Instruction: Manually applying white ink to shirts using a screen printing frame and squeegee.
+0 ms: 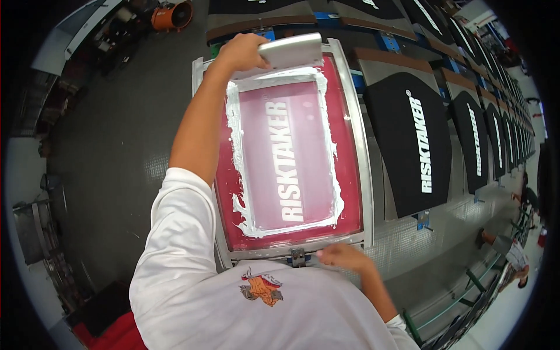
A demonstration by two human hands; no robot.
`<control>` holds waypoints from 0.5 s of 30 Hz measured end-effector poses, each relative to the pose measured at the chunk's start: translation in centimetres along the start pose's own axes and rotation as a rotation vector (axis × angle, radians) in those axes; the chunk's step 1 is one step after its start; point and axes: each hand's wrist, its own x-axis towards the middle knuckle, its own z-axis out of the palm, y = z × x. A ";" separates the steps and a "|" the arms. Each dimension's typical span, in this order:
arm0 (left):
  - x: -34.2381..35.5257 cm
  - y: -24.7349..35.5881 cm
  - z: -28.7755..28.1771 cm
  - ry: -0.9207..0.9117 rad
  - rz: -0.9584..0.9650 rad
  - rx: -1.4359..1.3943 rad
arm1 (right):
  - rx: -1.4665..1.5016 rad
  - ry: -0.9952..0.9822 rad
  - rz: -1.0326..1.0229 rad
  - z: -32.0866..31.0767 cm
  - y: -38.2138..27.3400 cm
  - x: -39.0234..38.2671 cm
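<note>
From the head view, your left hand [242, 53] is wrapped round the squeegee [296, 49] at the screen frame's [353, 146] far edge; your blurred right hand [343, 256] nears the near edge, grip unclear. White ink [234, 122] is spread; black cloths [392, 125] alongside look printed, this one likely unfinished.

Right hand [343, 256] blurred; uppermost black panels [245, 7] cut off by the top edge

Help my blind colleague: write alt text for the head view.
A person's left hand grips a metal squeegee at the far end of a framed red printing screen smeared with white ink; the right hand is beside the near-side clamp. Black fabric panels with white lettering lie to the right.
</note>
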 end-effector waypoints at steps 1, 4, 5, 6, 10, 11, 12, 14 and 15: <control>0.3 0.2 0.4 0.024 -0.003 0.020 | 0.075 0.088 -0.059 3.2 1.8 0.6; -0.1 1.3 2.8 0.043 -0.016 0.120 | 0.288 0.166 -0.151 8.9 5.5 4.6; -0.6 1.6 3.5 0.044 -0.054 0.193 | 0.403 0.141 -0.178 9.7 6.4 5.4; -1.3 1.3 4.2 0.063 -0.074 0.214 | 0.406 0.137 -0.189 10.0 6.2 5.2; -6.6 4.1 5.2 0.042 -0.068 0.273 | 0.105 0.325 -0.234 9.6 5.9 5.3; -8.6 5.1 6.0 0.019 -0.048 0.275 | 0.039 0.370 -0.245 9.9 6.0 5.4; -11.0 6.2 6.8 -0.005 -0.034 0.278 | 0.026 0.393 -0.280 9.9 5.3 4.8; -16.8 9.8 9.3 -0.036 -0.065 0.282 | 0.003 0.423 -0.327 9.6 4.8 4.4; -20.4 11.7 10.7 -0.019 -0.048 0.255 | -0.008 0.425 -0.342 9.6 5.2 4.8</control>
